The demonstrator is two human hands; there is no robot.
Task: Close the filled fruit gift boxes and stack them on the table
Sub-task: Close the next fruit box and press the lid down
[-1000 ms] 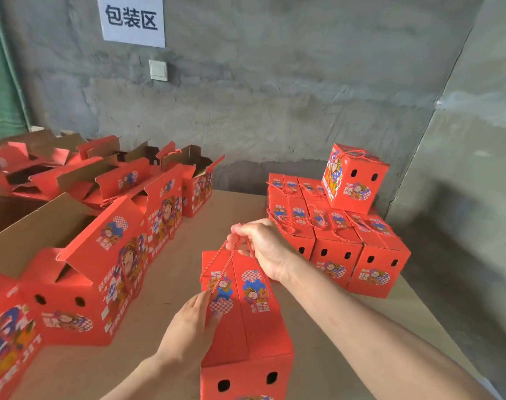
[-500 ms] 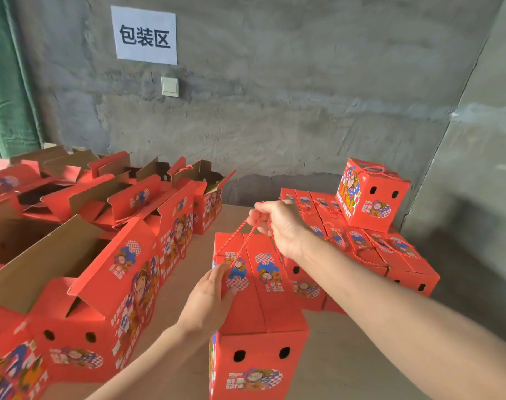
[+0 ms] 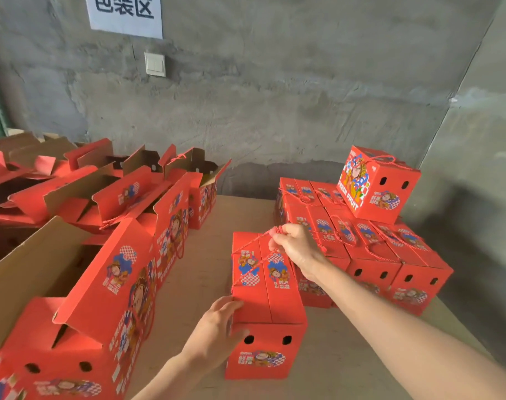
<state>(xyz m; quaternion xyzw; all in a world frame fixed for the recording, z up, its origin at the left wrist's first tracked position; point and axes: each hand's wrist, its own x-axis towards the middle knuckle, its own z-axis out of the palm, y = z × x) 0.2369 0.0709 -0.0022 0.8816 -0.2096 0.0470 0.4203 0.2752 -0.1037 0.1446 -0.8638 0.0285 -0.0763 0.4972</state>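
Note:
A closed red fruit gift box (image 3: 270,307) is in front of me above the wooden table (image 3: 205,267). My right hand (image 3: 296,246) is shut on its red rope handle (image 3: 256,241), pulled taut above the lid. My left hand (image 3: 217,327) presses against the box's near left corner. To the right sits a stack of closed red boxes (image 3: 370,255), with one more closed box (image 3: 376,186) on top at the back. Several open red boxes (image 3: 107,272) with raised flaps line the left side.
A grey concrete wall (image 3: 275,96) runs behind the table, with a white sign (image 3: 125,13) and a light switch (image 3: 154,64). The table's right edge (image 3: 459,321) drops off beside the stack. Bare wood lies between the open boxes and the stack.
The held box has moved forward and right toward the closed stack. My left hand slid from the lid down to the box's near left corner. My view has moved closer.

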